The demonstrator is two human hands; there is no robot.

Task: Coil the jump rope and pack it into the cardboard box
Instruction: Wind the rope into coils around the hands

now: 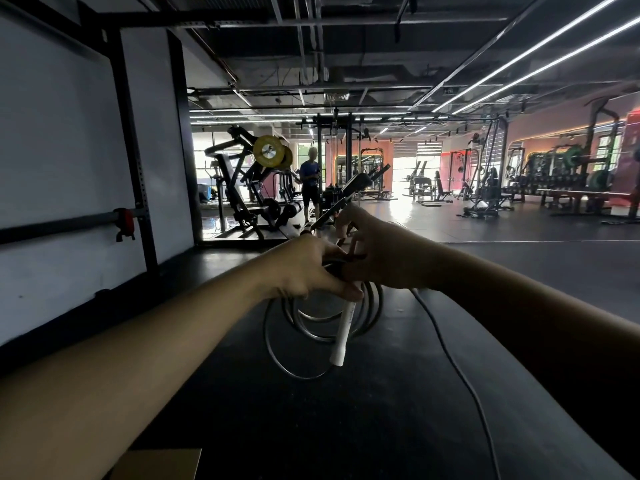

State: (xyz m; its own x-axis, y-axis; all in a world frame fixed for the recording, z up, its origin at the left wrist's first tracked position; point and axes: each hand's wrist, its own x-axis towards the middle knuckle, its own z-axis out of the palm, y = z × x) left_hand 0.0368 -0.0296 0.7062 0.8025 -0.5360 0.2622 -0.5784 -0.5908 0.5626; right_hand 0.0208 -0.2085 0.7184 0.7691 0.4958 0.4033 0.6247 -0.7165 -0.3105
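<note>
Dim gym floor [346,427] lies below as our left hand [304,268] grips the coiled jump rope [311,323] and white handle [344,332], right hand [384,258] pinching a strand; the loose tail [460,372] could snag, unravelling loops.

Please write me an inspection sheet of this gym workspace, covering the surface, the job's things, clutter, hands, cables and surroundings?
Surface: dark rubber gym floor, dimly lit.
Job's things: dark jump rope coils hanging in loops, white cylindrical rope handle dangling below; brown cardboard box corner at the bottom edge.
Clutter: nothing seen.
Hands: left hand grips the coil bundle; right hand pinches the rope at the top.
Cables: uncoiled rope tail trails down to the right.
Surroundings: black weight machine with yellow plates, a person in a blue shirt standing far off, white wall panel on the left.
</note>
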